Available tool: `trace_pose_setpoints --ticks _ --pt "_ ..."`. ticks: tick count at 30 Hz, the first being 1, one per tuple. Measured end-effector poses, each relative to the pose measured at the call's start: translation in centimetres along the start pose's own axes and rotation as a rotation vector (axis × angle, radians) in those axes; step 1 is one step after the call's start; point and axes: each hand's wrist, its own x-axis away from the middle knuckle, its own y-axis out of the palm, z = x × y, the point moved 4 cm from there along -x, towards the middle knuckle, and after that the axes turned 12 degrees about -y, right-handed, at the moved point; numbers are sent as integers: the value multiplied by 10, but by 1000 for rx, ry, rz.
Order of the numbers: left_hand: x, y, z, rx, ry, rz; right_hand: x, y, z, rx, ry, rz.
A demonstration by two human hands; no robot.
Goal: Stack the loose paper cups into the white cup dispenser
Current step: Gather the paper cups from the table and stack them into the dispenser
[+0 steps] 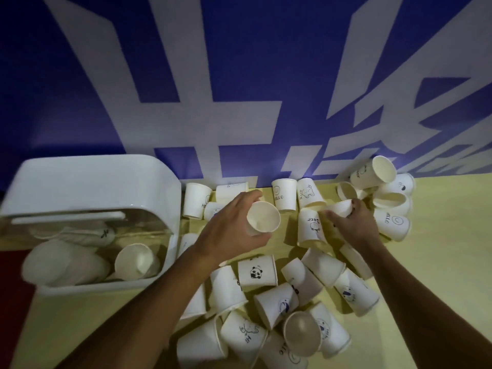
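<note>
My left hand (229,230) grips a white paper cup (263,217) by its side, with the open mouth facing me, above the table's middle. My right hand (354,225) curls round another paper cup (339,207) lying on its side among the far cups. The white cup dispenser (87,187) stands at the left with its clear front open, and a cup (137,261) and white stacked cups (64,262) lie inside. Several loose paper cups (257,271) with printed pandas, bears and "HELLO" lie scattered over the table.
The yellow-green table top (439,267) runs to a blue wall banner (239,75) with large white characters right behind the cups. A red strip (10,302) shows at the left edge beside the dispenser. More cups (383,171) pile at the far right.
</note>
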Motion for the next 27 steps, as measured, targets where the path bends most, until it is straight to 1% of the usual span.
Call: trace_pose_setpoints --ticks 4,8,12,15,21,27 --pt "25 -32 -18 52 -6 73 35 -8 -37 -78 -87 82" --pt "55 -64 -43 48 14 75 78 7 -91 -85 -177 24" --pt "91 -101 -74 60 12 99 132 39 -158 -166 -310 -60" --pt "117 -127 -104 69 -18 117 163 68 -195 -244 -366 -90" --pt "148 -158 -155 54 -77 157 208 119 -230 -282 -408 -144" --pt "152 -160 -172 43 -99 177 228 140 -239 -281 -446 -177"
